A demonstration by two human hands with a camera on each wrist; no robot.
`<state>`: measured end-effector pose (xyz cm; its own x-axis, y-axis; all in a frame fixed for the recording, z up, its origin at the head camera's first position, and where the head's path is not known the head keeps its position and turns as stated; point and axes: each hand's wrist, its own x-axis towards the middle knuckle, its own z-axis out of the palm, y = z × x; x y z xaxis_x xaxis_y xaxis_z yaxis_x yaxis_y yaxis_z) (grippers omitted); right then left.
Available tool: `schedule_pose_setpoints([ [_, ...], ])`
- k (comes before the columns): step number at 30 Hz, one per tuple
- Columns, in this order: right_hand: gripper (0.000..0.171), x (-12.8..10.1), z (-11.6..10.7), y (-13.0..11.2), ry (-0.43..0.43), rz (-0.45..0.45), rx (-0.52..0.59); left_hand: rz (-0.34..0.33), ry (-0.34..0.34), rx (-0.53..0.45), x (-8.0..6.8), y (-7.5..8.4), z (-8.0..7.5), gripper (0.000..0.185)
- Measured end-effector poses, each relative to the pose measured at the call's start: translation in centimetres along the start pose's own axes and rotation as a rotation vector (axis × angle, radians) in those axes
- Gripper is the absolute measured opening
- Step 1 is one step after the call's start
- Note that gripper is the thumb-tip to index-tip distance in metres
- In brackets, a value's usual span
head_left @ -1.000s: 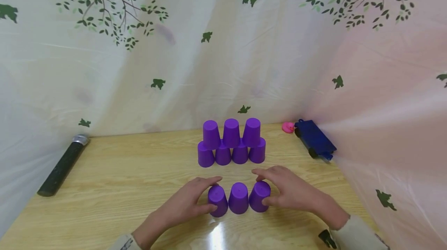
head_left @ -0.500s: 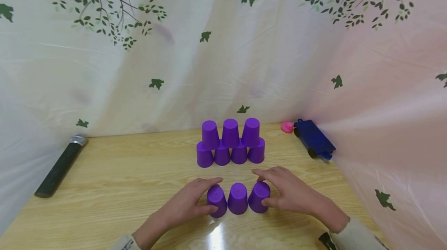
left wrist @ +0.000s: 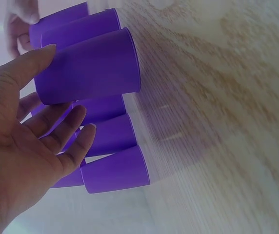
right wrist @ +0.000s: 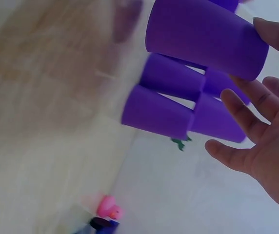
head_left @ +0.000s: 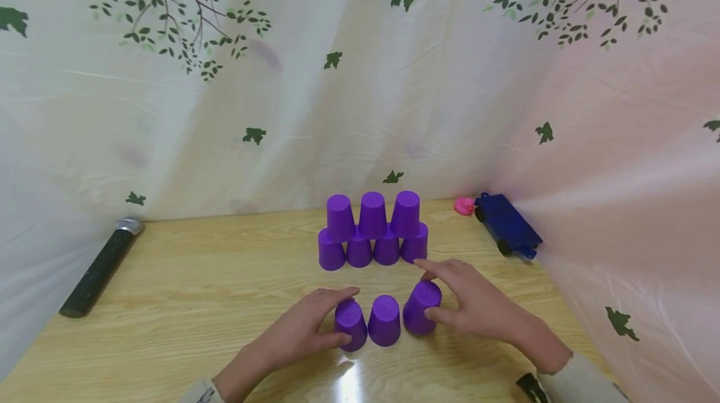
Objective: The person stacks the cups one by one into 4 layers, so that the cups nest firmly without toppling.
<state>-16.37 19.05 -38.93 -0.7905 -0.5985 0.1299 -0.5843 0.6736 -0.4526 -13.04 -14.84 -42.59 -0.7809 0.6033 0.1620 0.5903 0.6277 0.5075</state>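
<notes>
Three upside-down purple cups stand in a row near the table's front. My left hand (head_left: 344, 317) holds the left cup (head_left: 351, 329) between thumb and arched index finger; in the left wrist view the thumb of that left hand (left wrist: 27, 141) lies on the left cup (left wrist: 88, 73). The middle cup (head_left: 384, 322) stands untouched. My right hand (head_left: 427, 287) grips the right cup (head_left: 419, 317), which is tilted and slightly raised; in the right wrist view the same cup (right wrist: 203, 36) sits against the thumb. Behind them stands a cup stack (head_left: 372, 231), three cups on a row of several.
A black cylinder with a silver end (head_left: 98, 268) lies at the table's left edge. A blue toy vehicle (head_left: 506, 225) and a small pink toy (head_left: 464, 205) sit at the back right. A leaf-printed curtain (head_left: 360, 78) closes in the wooden table (head_left: 197, 278).
My right hand has lifted and tilted the right cup, moving it slightly up and away from the middle cup. The left hand and the other cups have stayed in place.
</notes>
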Motion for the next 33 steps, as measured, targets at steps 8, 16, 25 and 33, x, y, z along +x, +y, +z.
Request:
schedule_pose_setpoints([
  [8, 0.082, 0.3, -2.6, -0.3, 0.155, -0.032, -0.001, 0.009, 0.003, 0.002, -0.1, 0.1, 0.0, 0.069],
  [16, 0.077, 0.9, -4.6, -0.4, 0.245, -0.080, 0.024, 0.011, 0.015, 0.014, -0.2, 0.1, 0.1, 0.069],
  [25, 0.085, 1.9, -7.2, -1.8, 0.301, -0.109, 0.054, 0.039, 0.038, 0.014, -0.2, -0.1, 0.2, 0.069],
  [33, 0.090, 3.5, -9.8, -3.5, 0.350, -0.077, 0.124, 0.025, 0.032, 0.002, -0.3, -0.1, 0.2, 0.069],
])
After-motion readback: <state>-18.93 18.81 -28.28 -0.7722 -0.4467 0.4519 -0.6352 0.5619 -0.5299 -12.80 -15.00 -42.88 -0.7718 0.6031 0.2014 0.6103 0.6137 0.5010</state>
